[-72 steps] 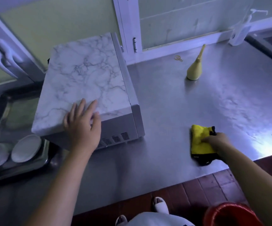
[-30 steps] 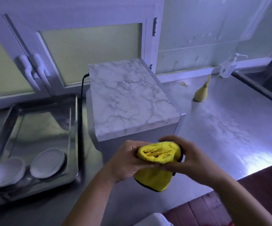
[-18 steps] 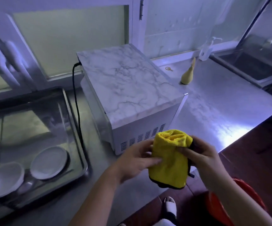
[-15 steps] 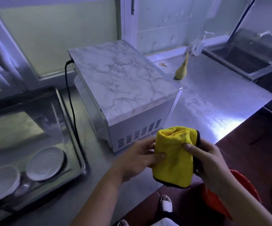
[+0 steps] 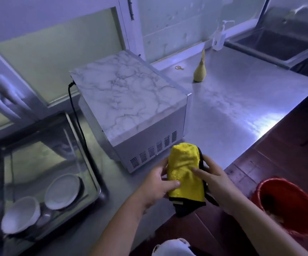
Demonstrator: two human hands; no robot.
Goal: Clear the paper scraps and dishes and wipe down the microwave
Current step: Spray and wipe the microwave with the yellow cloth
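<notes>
A yellow cloth with a black edge [image 5: 184, 172] is folded upright between both hands, just in front of the microwave's vented side. My left hand [image 5: 156, 185] grips its left side with the thumb across the front. My right hand [image 5: 214, 182] holds its right side, fingers wrapped around it. The microwave [image 5: 129, 102] has a marble-patterned top and stands on the steel counter [image 5: 242, 108]. Two white dishes [image 5: 62, 191] [image 5: 20, 215] lie in a steel sink [image 5: 97, 193] at the left.
A red bucket [image 5: 290, 204] stands on the floor at the lower right. A yellow squeeze bottle [image 5: 199, 71] and a soap dispenser [image 5: 218, 37] stand at the back of the counter. A second sink [image 5: 278, 43] is at the far right. The microwave's black cord [image 5: 75, 115] hangs behind it.
My right hand picked the cloth off the counter, and my left hand left the microwave top to join it. Both hands have since been folding the cloth; my view swung left.
</notes>
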